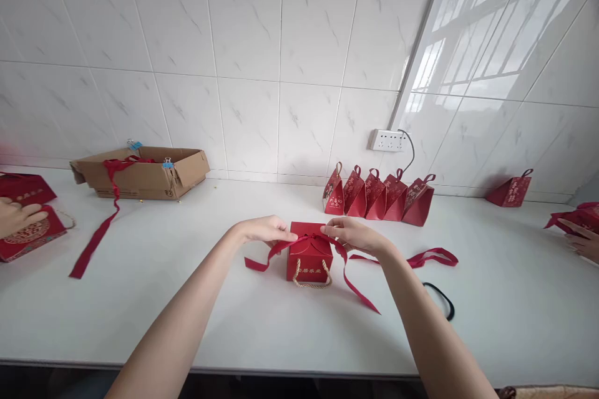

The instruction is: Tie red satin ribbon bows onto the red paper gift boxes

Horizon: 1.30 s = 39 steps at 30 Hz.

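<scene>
A red gift box [309, 268] with gold lettering and a twisted gold rope handle [312, 286] stands upright on the white table, in front of me. Over its folded top runs a red ribbon [354, 292], crossed or knotted at the middle. On the box's left side, my left hand [271, 232] pinches one stretch of that ribbon between thumb and fingers. My right hand [354, 235] grips the ribbon at the right of the knot. Both loose tails hang down to the tabletop.
Several small red boxes [374, 196] line up near the wall, another red box [512, 190] farther right. A cardboard box [140, 182] with ribbon stands left. Right lie a loose ribbon [433, 256] and black band [444, 299]. Other people's hands [19, 217] hold red boxes at both edges.
</scene>
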Available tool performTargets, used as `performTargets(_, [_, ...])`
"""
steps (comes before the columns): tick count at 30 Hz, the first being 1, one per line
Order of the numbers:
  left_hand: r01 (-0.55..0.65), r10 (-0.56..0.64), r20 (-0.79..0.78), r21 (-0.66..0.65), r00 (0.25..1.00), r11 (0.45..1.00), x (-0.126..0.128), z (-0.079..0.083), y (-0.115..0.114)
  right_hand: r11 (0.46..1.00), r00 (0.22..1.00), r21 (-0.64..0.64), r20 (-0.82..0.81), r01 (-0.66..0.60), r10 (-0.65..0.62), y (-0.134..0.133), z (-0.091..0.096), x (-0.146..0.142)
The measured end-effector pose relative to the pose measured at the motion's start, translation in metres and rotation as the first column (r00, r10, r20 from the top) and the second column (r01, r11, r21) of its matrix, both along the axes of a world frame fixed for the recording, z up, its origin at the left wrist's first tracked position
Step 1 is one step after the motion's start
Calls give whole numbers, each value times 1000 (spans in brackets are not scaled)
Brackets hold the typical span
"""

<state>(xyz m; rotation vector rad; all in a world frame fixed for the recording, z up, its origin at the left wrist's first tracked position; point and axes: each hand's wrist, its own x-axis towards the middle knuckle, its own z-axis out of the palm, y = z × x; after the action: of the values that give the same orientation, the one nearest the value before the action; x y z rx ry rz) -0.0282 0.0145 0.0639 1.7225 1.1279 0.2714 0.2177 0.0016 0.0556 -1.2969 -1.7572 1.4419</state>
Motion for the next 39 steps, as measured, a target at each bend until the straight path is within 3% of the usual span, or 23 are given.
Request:
performTargets(2, [68, -68, -18, 6, 998, 998, -2, -2, 6, 999, 996, 26, 76, -41, 39, 2, 4, 1])
performTargets(4, [94, -91, 79, -36, 993, 995, -4, -10, 9, 997, 994, 33, 87, -67, 64, 4, 0, 4])
performTargets(8, [78, -13, 341, -179, 940, 981, -4, -31, 8, 995, 993, -14, 66, -101, 102, 6, -19, 12])
performTargets(11, [84, 29, 410, -255, 911, 963, -2, -39, 5, 993, 993, -4, 9, -116, 116, 4, -24, 17])
performTargets(16, [124, 11, 439, -278, 899, 953, 5, -35, -1, 995, 964, 78, -253, -69, 87, -4, -14, 13])
performTargets(20, [105, 16, 412, -269, 911, 957, 14, -29, -8, 980, 962, 196, -260, -27, 78, -9, -14, -2])
performTargets(24, [39, 28, 329, -194, 944, 980, 16, -29, -10, 965, 969, 243, -243, 94, -33, -8, -23, -17])
performTargets(27, [-38, 72, 281, -125, 957, 991, 13, -25, -9, 920, 972, 345, -203, 184, -118, -9, -27, -23])
performTargets(31, [-49, 42, 262, 20, 964, 999, 10, -10, -12, 877, 993, 470, -107, 98, -53, -13, -23, -24])
performTargets(35, [-3, 17, -46, 304, 999, 953, 13, 10, -22, 866, 999, 498, -41, 50, -34, -15, -22, -24])
performTargets(39, [96, 51, -296, 460, 954, 883, 19, 27, -32, 887, 991, 446, -97, 122, -88, -13, -27, -26])
